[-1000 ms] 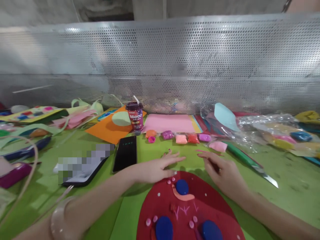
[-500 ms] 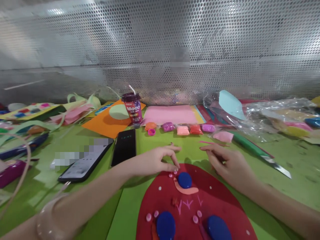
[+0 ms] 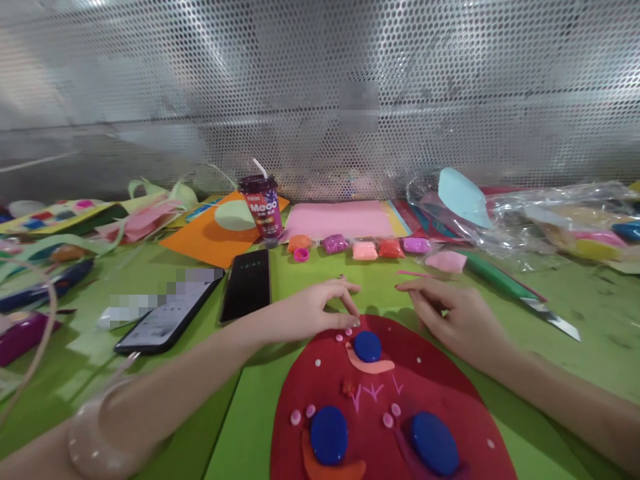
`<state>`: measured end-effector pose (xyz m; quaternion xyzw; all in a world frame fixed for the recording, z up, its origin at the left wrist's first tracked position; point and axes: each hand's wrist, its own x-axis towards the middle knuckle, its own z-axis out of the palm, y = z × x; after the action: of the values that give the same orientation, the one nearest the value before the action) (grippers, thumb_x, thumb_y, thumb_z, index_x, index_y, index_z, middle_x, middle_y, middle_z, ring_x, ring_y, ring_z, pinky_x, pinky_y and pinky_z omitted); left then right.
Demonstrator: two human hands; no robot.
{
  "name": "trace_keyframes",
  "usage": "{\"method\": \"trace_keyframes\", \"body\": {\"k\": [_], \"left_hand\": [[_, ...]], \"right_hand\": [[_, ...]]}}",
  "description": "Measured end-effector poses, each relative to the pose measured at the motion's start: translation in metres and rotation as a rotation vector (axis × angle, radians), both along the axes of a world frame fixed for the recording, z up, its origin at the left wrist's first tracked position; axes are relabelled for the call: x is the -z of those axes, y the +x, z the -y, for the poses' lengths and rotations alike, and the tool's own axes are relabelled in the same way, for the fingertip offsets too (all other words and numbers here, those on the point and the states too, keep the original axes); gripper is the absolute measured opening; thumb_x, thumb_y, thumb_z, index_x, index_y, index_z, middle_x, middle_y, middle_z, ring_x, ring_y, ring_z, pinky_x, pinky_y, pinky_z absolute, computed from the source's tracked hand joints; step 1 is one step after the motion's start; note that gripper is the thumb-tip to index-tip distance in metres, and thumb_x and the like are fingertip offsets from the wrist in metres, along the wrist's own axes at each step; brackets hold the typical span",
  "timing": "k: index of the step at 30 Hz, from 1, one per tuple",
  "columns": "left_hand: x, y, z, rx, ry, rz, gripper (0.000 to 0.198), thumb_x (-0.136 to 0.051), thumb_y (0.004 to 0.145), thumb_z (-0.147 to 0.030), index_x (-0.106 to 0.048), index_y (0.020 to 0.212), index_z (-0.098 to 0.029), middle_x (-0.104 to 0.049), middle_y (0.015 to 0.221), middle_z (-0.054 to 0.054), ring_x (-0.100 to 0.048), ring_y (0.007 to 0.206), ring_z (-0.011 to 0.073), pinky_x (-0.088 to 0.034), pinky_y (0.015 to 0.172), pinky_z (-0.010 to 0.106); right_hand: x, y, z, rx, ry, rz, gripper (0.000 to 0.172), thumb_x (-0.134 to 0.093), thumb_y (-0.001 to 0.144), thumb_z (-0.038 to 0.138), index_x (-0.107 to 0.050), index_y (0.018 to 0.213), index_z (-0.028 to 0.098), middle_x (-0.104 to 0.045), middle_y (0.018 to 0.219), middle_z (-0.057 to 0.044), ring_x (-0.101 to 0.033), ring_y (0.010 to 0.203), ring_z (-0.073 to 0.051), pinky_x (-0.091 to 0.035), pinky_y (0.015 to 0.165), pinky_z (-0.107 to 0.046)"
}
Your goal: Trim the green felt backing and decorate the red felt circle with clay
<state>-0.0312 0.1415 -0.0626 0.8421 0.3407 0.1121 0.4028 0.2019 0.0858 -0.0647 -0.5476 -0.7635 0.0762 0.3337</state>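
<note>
My left hand (image 3: 330, 308) is at the top edge of a dark red rounded sheet (image 3: 385, 393), its thumb and index tips pinched together beside small pink balls (image 3: 340, 338). Whatever is between those tips is too small to make out. Above the sheet's upper right edge, my right hand (image 3: 450, 310) hovers with its index finger stretched out, holding nothing visible. On the sheet sit a blue disc (image 3: 367, 347) above a curved peach strip (image 3: 373, 367), plus two larger blue discs (image 3: 329, 435) below. Thin pink branching lines (image 3: 373, 392) lie between them.
Two phones (image 3: 247, 287) lie left, with a drink cup (image 3: 263, 212) behind. Bagged clay packets (image 3: 365, 251) line the back before pink paper (image 3: 340, 221). A green-handled craft knife (image 3: 500, 283), blade out, lies right, near crumpled clear plastic (image 3: 530, 230). A perforated metal panel (image 3: 310, 100) stands behind.
The whole view has shifted slightly, so everything sits a little higher in the frame. Both hands keep nearly the same pose over the red sheet.
</note>
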Motion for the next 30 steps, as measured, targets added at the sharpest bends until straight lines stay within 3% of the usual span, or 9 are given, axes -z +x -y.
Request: {"method": "trace_keyframes", "body": {"k": [15,17,22,26,30], "left_hand": [[0.001,0.004,0.004,-0.032,0.034,-0.019,0.022,-0.058,0.081,-0.035,-0.057,0.099,-0.023,-0.035,0.141,0.003,-0.023,0.133,0.0238,-0.022,0.108,0.040],[0.000,0.002,0.001,-0.007,0.000,0.005,0.022,-0.053,0.084,-0.037,-0.057,0.101,-0.023,-0.033,0.142,0.002,-0.024,0.133,0.0228,-0.022,0.108,0.039],[-0.003,-0.008,-0.006,0.101,-0.076,-0.002,0.022,-0.052,0.085,-0.038,-0.057,0.104,-0.027,-0.030,0.144,-0.002,-0.015,0.136,0.0190,-0.017,0.110,0.037],[-0.006,-0.013,-0.008,0.185,-0.092,-0.010,0.030,-0.055,0.084,-0.035,-0.051,0.114,-0.031,-0.024,0.146,-0.005,-0.009,0.137,0.0175,-0.015,0.111,0.037],[-0.008,-0.012,-0.006,0.254,-0.111,0.039,0.050,-0.059,0.081,-0.036,-0.041,0.127,-0.031,-0.025,0.146,-0.003,-0.008,0.137,0.0180,-0.013,0.111,0.037]], "right_hand": [[0.004,-0.001,-0.002,-0.077,-0.002,0.031,0.026,-0.040,0.082,0.025,-0.064,0.087,0.019,-0.055,0.048,0.004,-0.045,0.039,-0.010,-0.035,0.041,-0.021],[0.003,-0.001,-0.002,-0.016,-0.038,0.035,0.027,-0.039,0.083,0.027,-0.064,0.091,0.020,-0.056,0.050,0.003,-0.048,0.041,-0.010,-0.037,0.042,-0.021],[-0.020,0.025,-0.015,0.350,-0.057,0.219,0.025,-0.039,0.089,0.029,-0.059,0.100,0.021,-0.063,0.068,-0.001,-0.051,0.049,-0.012,-0.038,0.049,-0.024],[-0.038,0.069,-0.029,0.500,-0.182,0.556,0.011,-0.066,0.073,0.025,-0.063,0.069,0.015,-0.058,0.062,-0.007,-0.045,0.049,-0.012,-0.025,0.050,-0.030],[-0.034,0.092,-0.032,0.525,-0.282,0.711,0.035,-0.073,0.065,0.015,-0.046,0.042,0.016,-0.052,0.051,-0.006,-0.039,0.042,-0.009,-0.021,0.047,-0.030]]}}
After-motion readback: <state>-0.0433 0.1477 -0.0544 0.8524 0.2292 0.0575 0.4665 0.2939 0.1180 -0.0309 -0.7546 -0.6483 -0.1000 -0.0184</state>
